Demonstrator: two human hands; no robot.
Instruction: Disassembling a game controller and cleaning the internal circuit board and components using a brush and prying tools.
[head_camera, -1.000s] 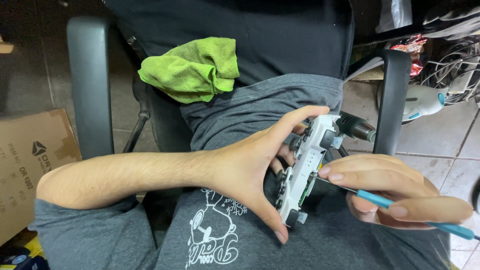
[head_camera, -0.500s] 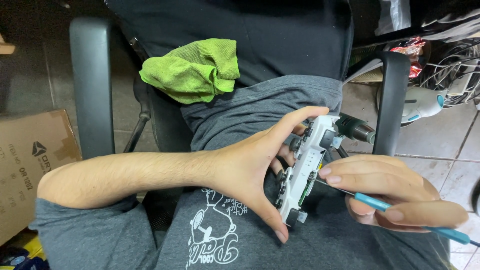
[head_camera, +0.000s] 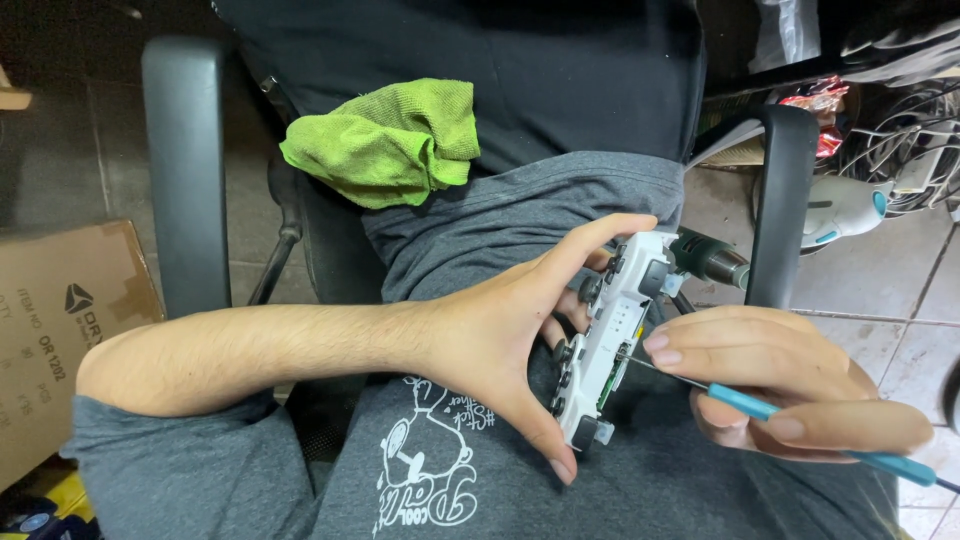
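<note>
- Two bare hands are at work over the person's lap, and both have a grip on something.
- The left hand (head_camera: 490, 345) is spread wide, its thumb hooked under the lower end and its forefinger stretched over the upper end of a white game controller (head_camera: 612, 340), clamping it on edge between them; the other fingers curl behind it.
- That controller stands tilted above the grey T-shirt (head_camera: 520, 230), with dark buttons along its left side and a strip of green circuit board showing at its right edge.
- The right hand (head_camera: 790, 385) is closed round a thin screwdriver with a blue handle (head_camera: 800, 425), pinched between thumb and fingers; its metal shaft meets the controller's right edge, just beside the circuit board.
- A dark cylindrical part (head_camera: 708, 258) sticks out past the controller's upper end; I cannot tell what it is.
- Further up, a crumpled green cloth (head_camera: 390, 140) lies on the dark seat of an office chair, between its two black armrests (head_camera: 185, 170).
- Off to the left a brown cardboard box (head_camera: 60, 330) stands on the floor.
- To the right, beyond the other armrest, a white tool with a teal tip (head_camera: 840, 208) lies near a tangle of cables (head_camera: 900, 140) on the tiled floor.
</note>
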